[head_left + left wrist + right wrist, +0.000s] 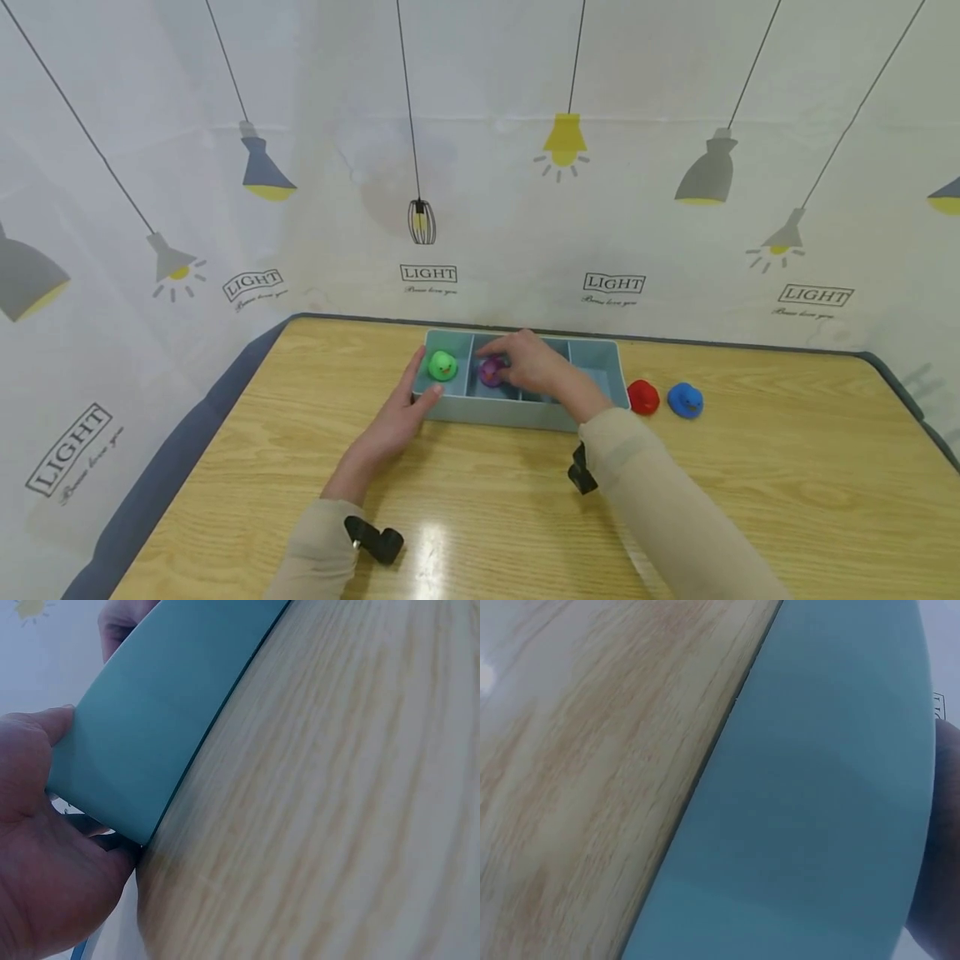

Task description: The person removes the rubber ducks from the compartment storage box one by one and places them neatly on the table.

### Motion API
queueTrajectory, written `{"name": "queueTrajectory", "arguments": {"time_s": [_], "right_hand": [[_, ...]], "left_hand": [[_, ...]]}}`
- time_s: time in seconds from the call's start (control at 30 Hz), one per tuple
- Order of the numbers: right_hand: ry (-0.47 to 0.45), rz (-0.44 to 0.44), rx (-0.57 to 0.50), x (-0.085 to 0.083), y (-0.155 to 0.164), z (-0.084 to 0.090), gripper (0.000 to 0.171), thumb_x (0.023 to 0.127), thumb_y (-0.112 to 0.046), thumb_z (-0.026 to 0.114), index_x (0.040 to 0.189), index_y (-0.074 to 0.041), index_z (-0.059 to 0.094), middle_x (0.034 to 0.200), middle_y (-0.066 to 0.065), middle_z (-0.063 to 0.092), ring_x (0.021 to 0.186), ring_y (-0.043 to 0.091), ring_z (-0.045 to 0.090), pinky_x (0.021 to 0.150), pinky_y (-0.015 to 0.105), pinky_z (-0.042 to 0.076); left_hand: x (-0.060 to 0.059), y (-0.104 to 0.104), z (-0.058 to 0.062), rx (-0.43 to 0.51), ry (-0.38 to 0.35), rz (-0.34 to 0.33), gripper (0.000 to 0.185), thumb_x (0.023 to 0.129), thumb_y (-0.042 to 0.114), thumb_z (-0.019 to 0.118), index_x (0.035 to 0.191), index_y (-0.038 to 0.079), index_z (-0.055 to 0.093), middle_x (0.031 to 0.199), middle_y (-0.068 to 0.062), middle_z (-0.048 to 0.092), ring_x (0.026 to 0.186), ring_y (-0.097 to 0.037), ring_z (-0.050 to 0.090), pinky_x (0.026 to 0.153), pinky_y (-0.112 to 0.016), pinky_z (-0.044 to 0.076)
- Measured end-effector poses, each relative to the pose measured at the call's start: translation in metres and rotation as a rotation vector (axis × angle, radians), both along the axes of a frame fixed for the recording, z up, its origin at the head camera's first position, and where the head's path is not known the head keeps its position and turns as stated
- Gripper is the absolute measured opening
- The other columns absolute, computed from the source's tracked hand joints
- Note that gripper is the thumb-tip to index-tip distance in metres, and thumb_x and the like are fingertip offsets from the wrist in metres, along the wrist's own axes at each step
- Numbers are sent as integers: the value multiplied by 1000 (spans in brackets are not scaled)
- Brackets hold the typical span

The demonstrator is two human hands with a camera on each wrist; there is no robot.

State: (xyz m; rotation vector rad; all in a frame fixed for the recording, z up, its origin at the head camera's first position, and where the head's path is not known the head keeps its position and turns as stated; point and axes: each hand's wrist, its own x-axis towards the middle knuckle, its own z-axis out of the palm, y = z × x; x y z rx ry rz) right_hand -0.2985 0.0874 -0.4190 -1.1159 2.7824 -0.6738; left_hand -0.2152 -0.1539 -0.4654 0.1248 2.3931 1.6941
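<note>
A pale blue divided box (487,411) stands on the table, its long front wall also filling much of the left wrist view (165,720) and right wrist view (802,795). My left hand (396,419) grips the box's left end, thumb at the front rim and fingers along the side. Over the second compartment from the left, my right hand (534,367) pinches a small purple rubber duck (490,372) low inside the walls. A green rubber duck (442,367) sits upright in the leftmost compartment. The third compartment is partly hidden by my right hand and wrist.
Right of the box, a red rubber duck (643,397) lies close to its end wall, with a blue rubber duck (686,401) beyond it. A wooden table (480,517) bears everything. Behind it hangs a white backdrop (510,192) printed with lamps.
</note>
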Motion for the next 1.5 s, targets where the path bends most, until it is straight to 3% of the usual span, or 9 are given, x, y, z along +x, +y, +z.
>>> {"name": "queueTrajectory", "arguments": {"time_s": [0.4, 0.6, 0.83, 1.2, 1.5], "right_hand": [[23, 42, 18, 2, -4, -3, 24, 91, -4, 77, 114, -6, 79, 105, 5, 77, 100, 23, 70, 92, 40, 56], [-12, 16, -28, 1, -4, -7, 24, 92, -5, 76, 115, -6, 79, 109, 6, 77, 108, 25, 69, 97, 40, 54], [-124, -55, -115, 4, -5, -5, 26, 93, -7, 75, 119, -7, 77, 115, 7, 75, 117, 25, 67, 102, 39, 52], [-158, -73, -128, 7, -1, 9, 26, 92, -6, 76, 117, -12, 79, 115, 2, 75, 113, 23, 67, 100, 40, 53], [-146, -46, -200, 13, 7, 14, 30, 92, 0, 73, 120, -7, 76, 118, 7, 74, 110, 24, 68, 97, 39, 55]], "left_hand": [[1, 0, 1, -15, 17, -7, 70, 111, 34, 45, 166, 32, 2, 172, -12, 2, 156, -36, 2, 124, -55, 7], [-1, 0, 1, -11, 1, -15, 71, 112, 34, 44, 166, 30, -2, 172, -11, -2, 156, -35, -1, 124, -54, 5], [0, 0, 2, -22, 8, -21, 71, 111, 36, 43, 166, 32, -2, 172, -12, 0, 156, -36, 0, 124, -55, 5], [-1, 1, 1, -27, 7, -5, 71, 111, 35, 44, 166, 31, 0, 171, -12, 2, 155, -37, 3, 123, -55, 7], [1, 1, 1, -17, 11, 6, 72, 111, 35, 46, 167, 29, 1, 171, -13, 3, 155, -37, 4, 123, -55, 7]]}}
